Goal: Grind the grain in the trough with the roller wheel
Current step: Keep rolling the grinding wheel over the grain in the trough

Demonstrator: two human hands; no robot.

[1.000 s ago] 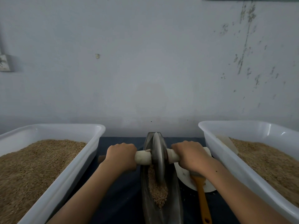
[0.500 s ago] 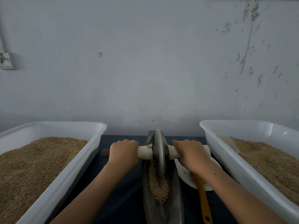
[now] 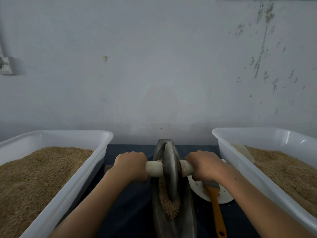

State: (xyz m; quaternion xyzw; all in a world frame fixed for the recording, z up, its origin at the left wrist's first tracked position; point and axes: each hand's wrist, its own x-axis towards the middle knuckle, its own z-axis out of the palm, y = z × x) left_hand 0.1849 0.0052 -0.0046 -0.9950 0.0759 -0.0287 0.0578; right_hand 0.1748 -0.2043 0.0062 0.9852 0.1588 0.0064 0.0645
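Observation:
A narrow boat-shaped metal trough (image 3: 187, 219) lies lengthwise on the dark table between two tubs. A metal roller wheel (image 3: 169, 169) stands upright in it, toward its far end, on a pale wooden axle (image 3: 154, 168). My left hand (image 3: 131, 166) grips the axle left of the wheel. My right hand (image 3: 205, 165) grips it on the right side. Brown grain (image 3: 169, 205) lies heaped in the trough just near of the wheel.
A white tub of grain (image 3: 101, 152) stands at the left and another white tub (image 3: 228, 152) at the right, both close to my forearms. A white plate (image 3: 223, 194) with an orange-handled brush (image 3: 217, 208) lies right of the trough. A grey wall rises behind.
Both hands have pushed the wheel away from me along the trough, toward its far end. More grain lies uncovered behind the wheel.

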